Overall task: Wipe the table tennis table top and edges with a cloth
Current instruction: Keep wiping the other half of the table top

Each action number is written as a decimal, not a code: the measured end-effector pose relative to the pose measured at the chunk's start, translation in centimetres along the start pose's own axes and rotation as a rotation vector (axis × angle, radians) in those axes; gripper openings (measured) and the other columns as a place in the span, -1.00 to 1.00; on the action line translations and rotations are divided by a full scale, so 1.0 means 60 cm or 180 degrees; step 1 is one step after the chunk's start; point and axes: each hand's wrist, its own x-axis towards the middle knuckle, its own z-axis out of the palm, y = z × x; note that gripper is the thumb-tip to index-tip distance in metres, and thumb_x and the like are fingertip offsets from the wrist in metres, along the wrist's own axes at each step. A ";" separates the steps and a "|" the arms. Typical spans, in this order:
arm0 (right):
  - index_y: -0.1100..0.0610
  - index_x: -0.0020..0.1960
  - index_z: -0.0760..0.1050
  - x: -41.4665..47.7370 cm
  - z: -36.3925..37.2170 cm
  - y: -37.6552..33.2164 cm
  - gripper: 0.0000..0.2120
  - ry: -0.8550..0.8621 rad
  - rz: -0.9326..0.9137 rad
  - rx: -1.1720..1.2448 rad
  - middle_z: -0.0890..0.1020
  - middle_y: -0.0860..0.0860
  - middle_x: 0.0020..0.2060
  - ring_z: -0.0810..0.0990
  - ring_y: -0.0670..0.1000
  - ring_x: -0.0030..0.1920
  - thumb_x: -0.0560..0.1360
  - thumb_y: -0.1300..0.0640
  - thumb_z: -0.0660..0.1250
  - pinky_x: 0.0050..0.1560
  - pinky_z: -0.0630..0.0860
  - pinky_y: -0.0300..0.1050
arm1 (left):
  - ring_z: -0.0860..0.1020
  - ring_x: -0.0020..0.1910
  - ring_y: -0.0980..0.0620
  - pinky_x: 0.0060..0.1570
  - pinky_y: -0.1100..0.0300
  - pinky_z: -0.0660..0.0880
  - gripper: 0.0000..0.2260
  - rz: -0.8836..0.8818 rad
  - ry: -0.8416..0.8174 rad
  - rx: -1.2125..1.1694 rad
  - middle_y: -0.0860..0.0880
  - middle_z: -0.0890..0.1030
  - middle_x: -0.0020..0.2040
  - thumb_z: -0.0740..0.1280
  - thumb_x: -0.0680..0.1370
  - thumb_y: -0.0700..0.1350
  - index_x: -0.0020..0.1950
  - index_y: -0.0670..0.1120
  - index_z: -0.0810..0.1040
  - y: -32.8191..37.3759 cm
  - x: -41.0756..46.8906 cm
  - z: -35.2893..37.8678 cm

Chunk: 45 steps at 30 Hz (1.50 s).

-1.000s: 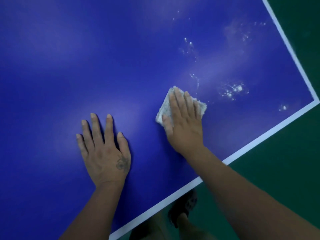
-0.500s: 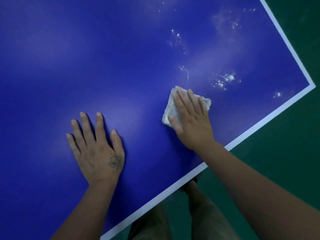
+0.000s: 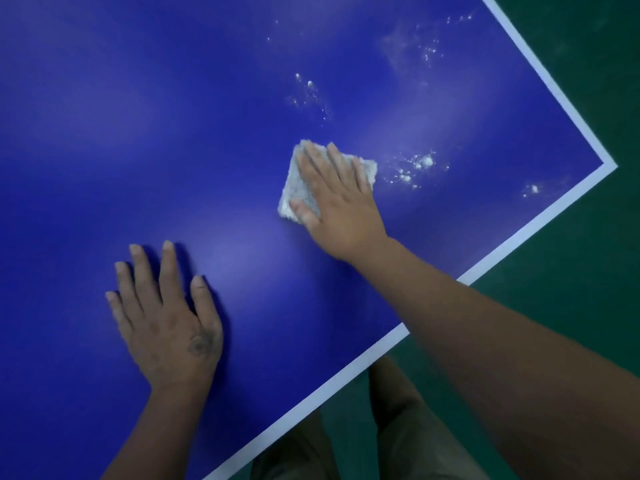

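Cloth (image 3: 294,185), a folded pale pad, is lying flat on the blue worktop (image 3: 138,133), some way in from its near right corner (image 3: 611,165). The right grip (image 3: 341,206) is pressing it down from above with fingers straight and slightly spread and the thumb flat along the pad's near edge. It is not pinching anything. The left grip (image 3: 169,320) is resting palm-down on bare surface nearer the person, fingers spread and holding nothing, probably as a brace.

Outward from the cloth:
- A cluster of white specks (image 3: 415,168) is sitting just beyond the fingertips, toward the corner.
- A second scatter (image 3: 308,95) is lying further up the surface.
- A faint dusty smear with dots (image 3: 429,53) is showing near the far right side.
- A small spot (image 3: 531,189) is lying close to the corner.

The surface around and to the left of both grips is showing no specks, only soft glare.

Judgement: the task is partly done. The near-left area is looking clean and the right corner zone is waiting for the cloth. Whether the white border line (image 3: 519,239) and the table's side edges have been wiped cannot be told. The cloth is not touching them now. The green floor (image 3: 571,306) and the person's legs (image 3: 398,427) are showing below the edge.
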 end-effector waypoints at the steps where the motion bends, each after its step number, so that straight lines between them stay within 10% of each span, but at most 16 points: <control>1: 0.01 0.77 -0.01 0.011 0.000 0.001 -0.34 -0.0035 0.0035 0.0006 -0.02 -0.11 0.75 -0.11 0.06 0.75 0.76 -0.19 0.07 0.70 -0.15 0.22 | 0.06 0.76 -0.20 0.72 -0.27 -0.01 -0.45 0.0045 -0.0011 -0.0049 -0.16 0.13 0.77 0.10 0.78 0.10 0.75 -0.06 0.20 0.018 0.005 0.005; 11: 0.05 0.74 0.16 -0.153 0.011 0.067 -0.37 0.0097 -0.0748 0.0003 0.15 -0.07 0.73 0.04 0.07 0.74 0.75 -0.19 0.14 0.69 0.07 0.30 | 0.01 0.77 -0.13 0.73 -0.18 -0.04 -0.46 -0.0148 -0.0028 -0.0260 -0.10 0.10 0.78 0.05 0.81 0.12 0.75 -0.08 0.20 0.232 0.112 0.069; 33: 0.12 0.72 0.20 0.068 -0.048 0.203 -0.38 0.0209 -0.0575 0.0103 0.19 0.02 0.72 0.10 0.16 0.73 0.75 -0.11 0.19 0.67 0.06 0.35 | 0.09 0.76 -0.14 0.71 -0.23 0.04 -0.43 -0.0202 0.0228 0.0021 -0.11 0.21 0.75 0.22 0.73 0.11 0.69 -0.11 0.34 0.233 0.130 0.095; 45: 0.09 0.72 0.20 -0.065 -0.025 0.212 -0.35 -0.0172 -0.1558 0.0170 0.21 0.02 0.72 0.13 0.15 0.72 0.73 -0.15 0.23 0.68 0.09 0.33 | 0.13 0.75 -0.17 0.71 -0.23 0.06 -0.47 -0.0191 0.0270 0.0030 -0.13 0.26 0.73 0.23 0.73 0.07 0.68 -0.12 0.37 0.234 0.128 0.096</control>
